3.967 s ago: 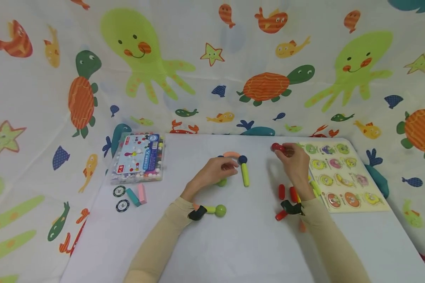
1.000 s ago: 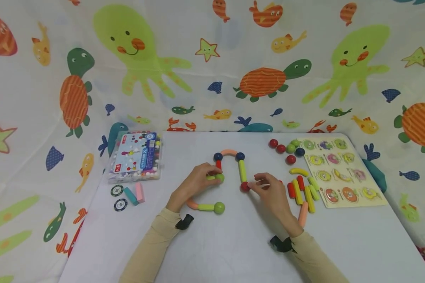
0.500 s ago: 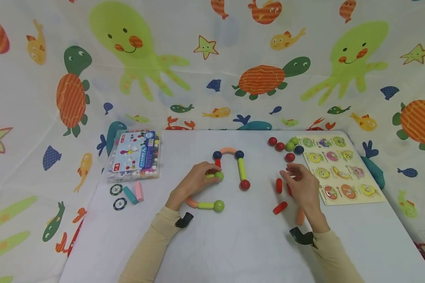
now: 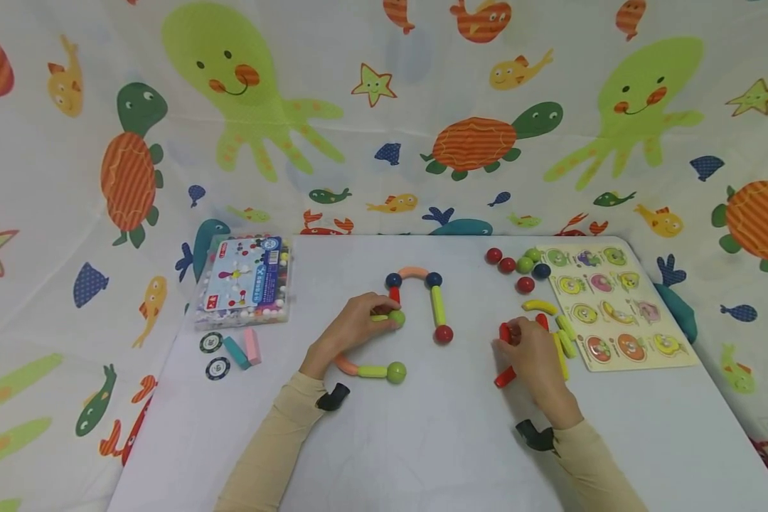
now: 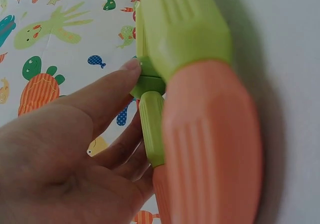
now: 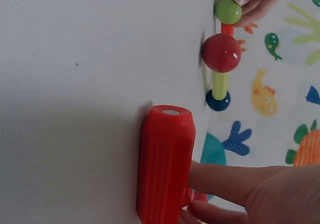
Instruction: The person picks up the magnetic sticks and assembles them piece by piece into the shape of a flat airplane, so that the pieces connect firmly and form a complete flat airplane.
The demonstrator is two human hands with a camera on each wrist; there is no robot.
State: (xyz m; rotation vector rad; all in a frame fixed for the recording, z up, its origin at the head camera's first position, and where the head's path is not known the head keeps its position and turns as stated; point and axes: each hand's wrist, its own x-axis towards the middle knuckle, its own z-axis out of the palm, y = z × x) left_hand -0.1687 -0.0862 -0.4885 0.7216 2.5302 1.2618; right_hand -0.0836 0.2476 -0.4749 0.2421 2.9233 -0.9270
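White tabletop (image 4: 448, 434): right hand (image 4: 537, 359) now apparently pinches red stick (image 4: 504, 332).

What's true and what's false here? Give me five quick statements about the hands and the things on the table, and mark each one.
1. The left hand touches a green ball. True.
2. The right hand holds the yellow curved piece. False: its fingers are on a red rod.
3. An orange curved piece links two dark blue balls. True.
4. The red ball sits at the end of a blue rod. False: that rod is light green.
5. The bead box lies right of the picture board. False: it lies to the left.
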